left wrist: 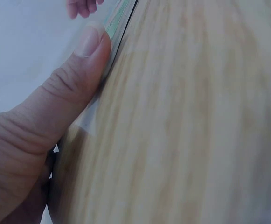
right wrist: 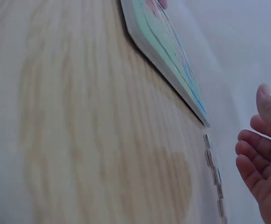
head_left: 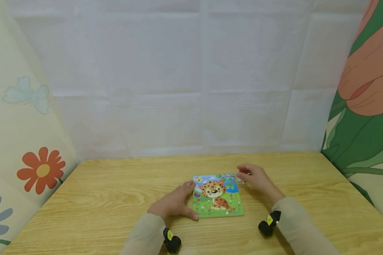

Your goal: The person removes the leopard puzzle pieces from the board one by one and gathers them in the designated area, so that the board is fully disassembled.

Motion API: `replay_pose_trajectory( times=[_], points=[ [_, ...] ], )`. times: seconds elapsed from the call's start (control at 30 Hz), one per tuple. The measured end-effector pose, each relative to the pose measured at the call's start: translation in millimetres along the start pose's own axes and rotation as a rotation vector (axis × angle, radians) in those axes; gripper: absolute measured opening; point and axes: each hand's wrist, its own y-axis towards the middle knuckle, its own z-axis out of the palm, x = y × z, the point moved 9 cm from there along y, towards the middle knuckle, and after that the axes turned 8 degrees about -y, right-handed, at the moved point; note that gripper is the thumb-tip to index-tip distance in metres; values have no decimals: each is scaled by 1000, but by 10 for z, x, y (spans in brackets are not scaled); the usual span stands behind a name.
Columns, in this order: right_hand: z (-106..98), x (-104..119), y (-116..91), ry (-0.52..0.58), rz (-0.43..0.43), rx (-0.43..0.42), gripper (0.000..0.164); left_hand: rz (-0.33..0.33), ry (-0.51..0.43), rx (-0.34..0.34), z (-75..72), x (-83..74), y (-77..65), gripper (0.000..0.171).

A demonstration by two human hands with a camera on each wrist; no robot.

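A square picture puzzle board (head_left: 218, 194) with a cartoon leopard on green grass and blue sky lies flat on the table. My left hand (head_left: 175, 201) rests along its left side, fingers at the upper left edge and thumb by the lower left corner. In the left wrist view the straight thumb (left wrist: 74, 70) lies against the board's edge. Just beyond the board's upper right corner hovers my right hand (head_left: 254, 177), above small puzzle pieces (right wrist: 214, 170) on the table. Its fingers are loosely bent, with nothing visible between them in the right wrist view.
The wooden table (head_left: 115, 187) runs back to a white cloth wall (head_left: 166, 88). Side panels with a red flower (head_left: 43, 170) and a large pink tulip (head_left: 370, 78) stand at left and right. Black cameras (head_left: 172, 242) sit on both wrists.
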Motion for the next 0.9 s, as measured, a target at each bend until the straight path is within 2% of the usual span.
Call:
replay_pose_trajectory(
  times=[0.13, 0.23, 0.4, 0.73, 0.9],
  points=[
    [65, 66, -10, -46, 2, 38, 36, 1, 1, 1, 7, 3, 1, 114],
    [111, 96, -5, -39, 4, 55, 37, 1, 3, 2, 10, 4, 4, 115],
    [193, 159, 14, -13, -26, 87, 35, -4, 2, 3, 6, 8, 10, 115],
    [316, 276, 35, -114, -100, 135, 32, -11, 3, -8, 4, 16, 9, 115],
    [386, 297, 36, -128, -127, 171, 34, -14, 12, -16, -1, 25, 11, 115]
  ],
)
